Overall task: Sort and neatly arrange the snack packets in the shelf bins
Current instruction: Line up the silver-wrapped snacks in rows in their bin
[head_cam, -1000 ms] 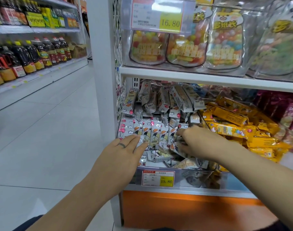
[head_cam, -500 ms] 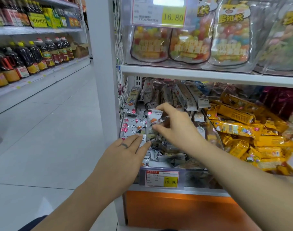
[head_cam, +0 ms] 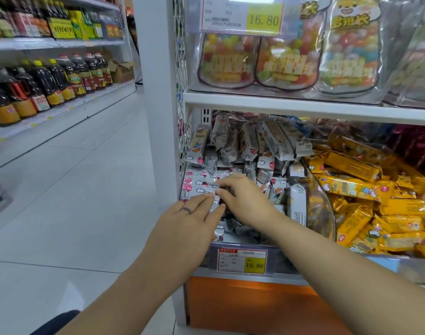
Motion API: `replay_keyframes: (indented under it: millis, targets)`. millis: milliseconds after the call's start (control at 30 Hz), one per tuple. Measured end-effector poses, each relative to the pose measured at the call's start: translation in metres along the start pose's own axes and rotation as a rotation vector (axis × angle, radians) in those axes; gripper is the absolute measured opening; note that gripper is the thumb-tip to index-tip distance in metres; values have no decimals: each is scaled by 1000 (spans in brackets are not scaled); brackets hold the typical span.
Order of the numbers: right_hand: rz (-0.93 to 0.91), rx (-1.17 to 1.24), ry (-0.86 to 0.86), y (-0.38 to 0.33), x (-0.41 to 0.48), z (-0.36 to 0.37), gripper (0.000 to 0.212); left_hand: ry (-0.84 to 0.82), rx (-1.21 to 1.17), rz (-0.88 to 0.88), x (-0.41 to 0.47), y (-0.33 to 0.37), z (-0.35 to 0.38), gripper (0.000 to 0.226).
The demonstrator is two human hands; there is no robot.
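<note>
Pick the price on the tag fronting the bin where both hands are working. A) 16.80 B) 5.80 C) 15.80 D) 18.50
C: the tag on the front of the bin of silver packets, below the left hand and right hand, reads 15.80.

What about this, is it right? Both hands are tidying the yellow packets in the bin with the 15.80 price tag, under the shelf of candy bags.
Not quite. In the head view the left hand and right hand are on silver cartoon-printed packets, not the yellow packets in the next bin. The 15.80 price tag and candy bags above are right.
</note>
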State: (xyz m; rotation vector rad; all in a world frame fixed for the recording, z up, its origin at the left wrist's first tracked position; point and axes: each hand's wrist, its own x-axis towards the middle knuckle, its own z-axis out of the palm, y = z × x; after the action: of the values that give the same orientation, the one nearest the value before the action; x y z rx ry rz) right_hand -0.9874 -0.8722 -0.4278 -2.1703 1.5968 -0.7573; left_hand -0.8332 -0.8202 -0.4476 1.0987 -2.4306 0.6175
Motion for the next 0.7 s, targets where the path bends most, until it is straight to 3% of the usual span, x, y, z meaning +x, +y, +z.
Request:
replay_keyframes:
  millis: [67, 200, 333, 533, 633, 700]
  targets:
    - [3, -4, -11, 2, 0, -1, 24, 24, -34, -50, 2, 0, -1, 46]
    - [53, 11, -68, 5, -1, 1, 23, 53, 13, -106, 5, 0, -3, 22]
    - [60, -29, -121, 10, -7, -16, 27, 20, 50, -95, 2, 1, -2, 20]
    - [-7, -451, -265, 30, -22, -46, 31, 46, -7, -65, -4, -1, -8, 34]
    - [-26, -607, -312, 37, -25, -41, 25, 87, -20, -51, -5, -4, -10, 15]
    - [-53, -628, -303, 39, -24, -36, 26, 95, -25, -57, -5, -4, -12, 14]
